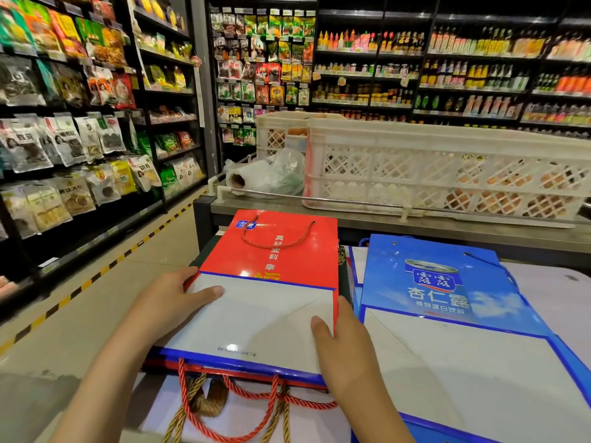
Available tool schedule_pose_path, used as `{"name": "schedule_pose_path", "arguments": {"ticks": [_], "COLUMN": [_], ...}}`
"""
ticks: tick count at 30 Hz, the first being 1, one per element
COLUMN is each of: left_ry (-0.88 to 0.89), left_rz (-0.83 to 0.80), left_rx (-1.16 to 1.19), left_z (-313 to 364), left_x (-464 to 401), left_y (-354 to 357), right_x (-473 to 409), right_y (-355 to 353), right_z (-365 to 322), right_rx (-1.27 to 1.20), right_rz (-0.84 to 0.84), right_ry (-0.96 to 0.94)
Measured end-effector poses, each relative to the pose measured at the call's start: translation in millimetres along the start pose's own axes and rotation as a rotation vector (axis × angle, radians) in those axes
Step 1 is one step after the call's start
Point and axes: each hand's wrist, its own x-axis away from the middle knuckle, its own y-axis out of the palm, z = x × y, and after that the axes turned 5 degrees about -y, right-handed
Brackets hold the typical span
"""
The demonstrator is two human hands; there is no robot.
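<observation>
The head view looks from the person's head forward and steeply down over both forearms. It is close: the left hand (pixel 172 298) and right hand (pixel 345 343) fill the near lower middle, at the red paper bag (pixel 271 251) on the bench (pixel 559 292). The wide lens bends the shelves (pixel 64 123) at left and takes in the white crate (pixel 447 167) farther off.
</observation>
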Motion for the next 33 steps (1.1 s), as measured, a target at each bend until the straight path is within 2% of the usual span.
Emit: {"name": "schedule_pose_path", "arguments": {"ticks": [5, 9, 11, 13, 17, 21, 27, 30, 33], "left_ry": [0.007, 0.017, 0.048, 0.106, 0.079, 0.065, 0.057, 0.082, 0.271], "left_rz": [0.03, -0.018, 0.057, 0.107, -0.035, -0.051, -0.073, 0.029, 0.207], "left_rx": [-0.09, -0.156, -0.335, -0.396, -0.418, -0.48, -0.498, -0.629, -0.668], "left_z": [7, 9, 15, 22, 22, 19, 25, 35, 47], "left_x": [5, 8, 11, 13, 16, 14, 14, 18, 27], "left_y": [3, 4, 7, 14, 30, 32, 28, 24, 29], "right_x": [0, 4, 2, -3, -3, 2, 3, 13, 27], "right_y": [6, 1, -1, 0, 4, 10, 5, -16, -50], "right_z": [0, -9, -14, -16, -18, -13, -20, -25, -22], "right_rx": [0.141, 0.295, 0.361, 0.384, 0.449, 0.557, 0.521, 0.573, 0.64], "right_rz": [-0.015, -0.028, -0.083, -0.183, -0.212, -0.249, -0.227, -0.189, -0.2], "right_ry": [-0.012, -0.057, -0.147, -0.183, -0.155, -0.128, -0.141, -0.231, -0.321]}}
